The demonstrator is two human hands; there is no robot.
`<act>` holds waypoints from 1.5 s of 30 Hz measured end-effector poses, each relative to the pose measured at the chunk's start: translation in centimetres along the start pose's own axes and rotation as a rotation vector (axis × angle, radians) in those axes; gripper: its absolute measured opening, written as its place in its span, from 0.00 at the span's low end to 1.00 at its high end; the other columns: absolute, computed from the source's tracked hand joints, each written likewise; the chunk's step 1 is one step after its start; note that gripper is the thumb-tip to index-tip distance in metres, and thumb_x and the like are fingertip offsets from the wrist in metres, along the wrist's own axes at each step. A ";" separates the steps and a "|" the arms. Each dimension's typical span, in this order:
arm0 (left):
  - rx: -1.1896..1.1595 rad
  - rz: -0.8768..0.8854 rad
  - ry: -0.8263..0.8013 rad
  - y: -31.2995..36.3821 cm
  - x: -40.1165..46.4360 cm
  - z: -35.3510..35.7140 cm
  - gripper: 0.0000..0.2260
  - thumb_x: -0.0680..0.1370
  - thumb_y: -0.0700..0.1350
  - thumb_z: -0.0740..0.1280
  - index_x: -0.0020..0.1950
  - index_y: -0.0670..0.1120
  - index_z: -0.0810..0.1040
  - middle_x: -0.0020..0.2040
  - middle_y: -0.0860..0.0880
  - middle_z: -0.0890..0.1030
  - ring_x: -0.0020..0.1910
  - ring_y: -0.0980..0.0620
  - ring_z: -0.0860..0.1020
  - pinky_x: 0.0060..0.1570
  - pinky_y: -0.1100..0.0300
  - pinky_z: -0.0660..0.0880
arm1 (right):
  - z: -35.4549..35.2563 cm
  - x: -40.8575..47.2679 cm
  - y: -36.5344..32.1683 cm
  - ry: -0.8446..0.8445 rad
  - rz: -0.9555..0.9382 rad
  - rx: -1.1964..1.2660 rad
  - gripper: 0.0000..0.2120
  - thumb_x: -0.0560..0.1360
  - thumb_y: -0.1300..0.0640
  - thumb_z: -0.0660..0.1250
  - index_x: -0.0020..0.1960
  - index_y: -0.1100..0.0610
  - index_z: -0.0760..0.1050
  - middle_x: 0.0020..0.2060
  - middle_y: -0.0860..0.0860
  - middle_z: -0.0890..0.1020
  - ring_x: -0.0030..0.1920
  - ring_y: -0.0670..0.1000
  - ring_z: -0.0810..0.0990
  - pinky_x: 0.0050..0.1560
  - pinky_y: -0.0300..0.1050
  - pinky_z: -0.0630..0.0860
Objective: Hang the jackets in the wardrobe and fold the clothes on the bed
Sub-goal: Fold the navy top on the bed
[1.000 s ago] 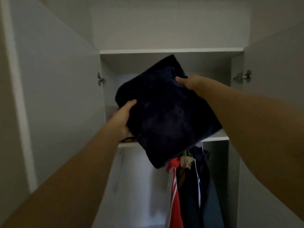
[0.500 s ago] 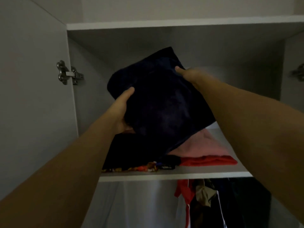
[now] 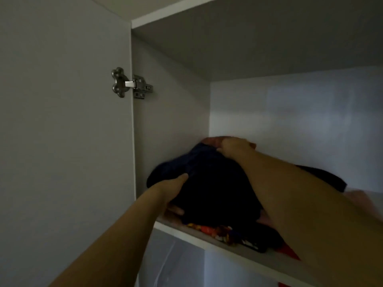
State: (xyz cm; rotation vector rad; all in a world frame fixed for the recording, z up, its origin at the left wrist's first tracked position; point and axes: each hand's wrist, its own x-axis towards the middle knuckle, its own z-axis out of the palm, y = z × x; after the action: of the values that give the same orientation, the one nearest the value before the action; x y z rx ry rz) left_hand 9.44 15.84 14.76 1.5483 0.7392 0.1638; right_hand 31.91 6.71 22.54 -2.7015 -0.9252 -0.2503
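A folded dark navy garment (image 3: 209, 183) lies on the pile of clothes on the upper wardrobe shelf (image 3: 199, 238). My left hand (image 3: 173, 191) grips its near left edge, thumb on top and fingers underneath. My right hand (image 3: 234, 147) holds the garment's far edge, deep inside the shelf. Under the garment, a multicoloured patterned cloth (image 3: 217, 232) and a red cloth (image 3: 290, 252) stick out at the shelf's front. More red fabric (image 3: 213, 140) shows behind my right hand.
The open left wardrobe door (image 3: 62, 141) with its metal hinge (image 3: 130, 83) stands close on the left. The shelf above (image 3: 259, 34) forms a low ceiling over the compartment. A pale back wall (image 3: 300, 125) closes the shelf space.
Both hands have pushed the navy garment forward and down onto the shelf pile. The view has moved closer and tilted, so the hanging clothes below are out of sight.
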 end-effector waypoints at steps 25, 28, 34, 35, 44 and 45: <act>0.798 0.435 -0.013 4.4 16.7 0.4 0.28 0.81 0.63 0.54 0.79 0.53 0.61 0.79 0.48 0.60 0.76 0.47 0.61 0.76 0.54 0.54 | 8.8 1.8 5.0 -0.210 -0.115 -0.005 0.42 0.66 0.27 0.36 0.78 0.40 0.52 0.79 0.50 0.54 0.76 0.58 0.56 0.73 0.66 0.50; 0.789 0.438 0.009 4.4 16.1 0.6 0.29 0.80 0.65 0.54 0.79 0.54 0.60 0.79 0.49 0.60 0.76 0.46 0.61 0.74 0.56 0.54 | 8.3 1.5 4.9 -0.186 -0.063 0.011 0.34 0.74 0.29 0.40 0.77 0.39 0.50 0.78 0.51 0.54 0.76 0.58 0.57 0.73 0.66 0.49; 0.700 0.648 0.342 3.7 9.6 -1.0 0.23 0.82 0.61 0.52 0.69 0.50 0.73 0.68 0.44 0.76 0.63 0.42 0.75 0.66 0.50 0.70 | 3.7 -2.0 2.9 -0.061 -0.149 0.010 0.28 0.80 0.36 0.45 0.74 0.45 0.64 0.74 0.52 0.66 0.71 0.55 0.66 0.73 0.62 0.53; 0.678 0.695 0.372 3.3 8.3 -1.6 0.23 0.82 0.60 0.52 0.69 0.50 0.73 0.68 0.44 0.76 0.62 0.43 0.75 0.65 0.50 0.70 | 2.6 -2.6 2.3 -0.017 -0.170 0.027 0.26 0.80 0.37 0.48 0.71 0.47 0.69 0.70 0.51 0.71 0.67 0.54 0.70 0.73 0.60 0.57; 1.120 1.047 0.670 -2.1 -2.7 -8.1 0.22 0.80 0.49 0.58 0.71 0.39 0.72 0.69 0.41 0.73 0.68 0.41 0.70 0.71 0.52 0.60 | -0.5 -9.0 -8.9 0.029 -0.363 0.321 0.26 0.80 0.45 0.61 0.75 0.52 0.64 0.72 0.52 0.69 0.67 0.52 0.71 0.62 0.39 0.65; 1.182 1.074 0.696 -2.4 -3.9 -8.7 0.24 0.78 0.50 0.58 0.70 0.39 0.72 0.69 0.40 0.73 0.69 0.40 0.70 0.74 0.49 0.58 | -0.6 -9.9 -10.2 0.059 -0.388 0.336 0.26 0.80 0.47 0.61 0.76 0.53 0.62 0.74 0.52 0.67 0.69 0.52 0.69 0.63 0.38 0.63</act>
State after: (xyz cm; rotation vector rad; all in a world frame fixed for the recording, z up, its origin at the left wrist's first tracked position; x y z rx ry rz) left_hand 1.03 20.89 15.04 2.9854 0.4093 1.2916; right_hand 17.83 8.57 22.69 -2.1871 -1.3366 -0.2257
